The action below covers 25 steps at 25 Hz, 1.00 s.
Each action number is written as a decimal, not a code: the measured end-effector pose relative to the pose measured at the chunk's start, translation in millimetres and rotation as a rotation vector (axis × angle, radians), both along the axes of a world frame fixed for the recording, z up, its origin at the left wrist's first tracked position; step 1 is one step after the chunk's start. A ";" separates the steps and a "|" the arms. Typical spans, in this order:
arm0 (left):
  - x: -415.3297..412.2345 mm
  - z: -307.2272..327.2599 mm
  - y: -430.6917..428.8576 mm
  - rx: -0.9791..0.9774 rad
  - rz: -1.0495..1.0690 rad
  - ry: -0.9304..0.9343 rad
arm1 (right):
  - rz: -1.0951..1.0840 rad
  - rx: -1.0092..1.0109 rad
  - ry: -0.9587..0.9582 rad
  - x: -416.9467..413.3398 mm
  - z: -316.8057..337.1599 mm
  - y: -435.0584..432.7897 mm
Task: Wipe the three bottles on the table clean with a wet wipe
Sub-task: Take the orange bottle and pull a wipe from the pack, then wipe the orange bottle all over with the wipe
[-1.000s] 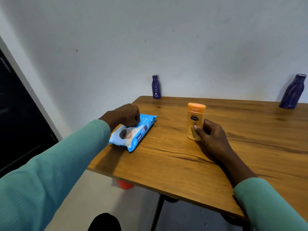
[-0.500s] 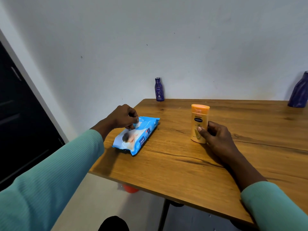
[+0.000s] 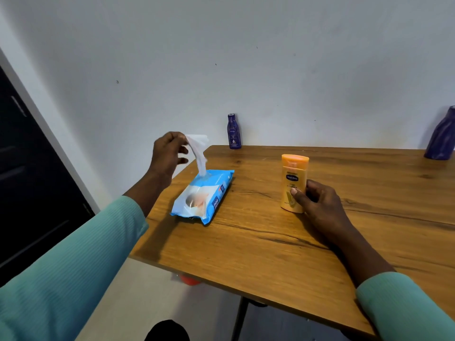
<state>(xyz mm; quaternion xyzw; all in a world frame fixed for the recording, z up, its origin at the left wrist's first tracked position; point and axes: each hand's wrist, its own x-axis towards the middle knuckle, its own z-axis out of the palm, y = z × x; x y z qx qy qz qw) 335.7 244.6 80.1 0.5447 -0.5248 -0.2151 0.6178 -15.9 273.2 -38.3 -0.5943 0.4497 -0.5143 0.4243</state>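
Observation:
A blue pack of wet wipes (image 3: 203,196) lies near the table's left edge. My left hand (image 3: 168,155) is raised above it and pinches a white wet wipe (image 3: 198,153) whose lower end still sits in the pack's opening. An orange lotion bottle (image 3: 293,182) stands upright mid-table, and my right hand (image 3: 317,205) grips its lower part. A small dark blue bottle (image 3: 234,131) stands at the back edge against the wall. A larger purple bottle (image 3: 442,135) stands at the far right back, partly cut off by the frame.
The wooden table (image 3: 320,242) has its front left corner close to me, with a metal leg (image 3: 237,318) below. A white wall runs behind it. A dark door (image 3: 27,180) is at the left. Something orange (image 3: 188,280) lies on the floor under the table.
My left hand has lifted off the pack, drawing a white wipe up out of the opening. My right hand has stayed on the orange bottle.

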 end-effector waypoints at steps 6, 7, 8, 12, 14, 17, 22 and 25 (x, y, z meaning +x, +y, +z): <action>-35.1 25.7 9.9 -0.099 -0.076 0.063 | -0.023 0.062 -0.131 -0.2 -0.8 -2.8; -47.2 26.5 12.6 -0.080 -0.128 0.201 | -0.037 0.075 -0.165 -0.3 -0.8 -3.0; -60.3 24.9 14.7 -0.035 -0.183 0.339 | -0.049 0.088 -0.204 0.1 -0.3 -2.8; -111.8 -11.5 20.0 0.398 -0.424 0.521 | -0.045 0.135 -0.420 1.6 1.1 -1.8; -132.5 -38.0 19.0 0.614 -0.463 0.459 | -0.054 0.139 -0.416 3.8 1.1 -1.8; -145.3 -66.7 10.3 0.753 -0.454 0.180 | -0.107 0.070 -0.259 3.9 -3.0 -3.8; -143.8 -77.6 4.9 0.603 -0.340 -0.386 | -0.129 0.047 -0.158 4.4 -5.8 -8.1; -142.6 -88.4 5.9 0.419 -0.193 -0.562 | -0.127 0.048 -0.162 4.5 -5.5 -8.2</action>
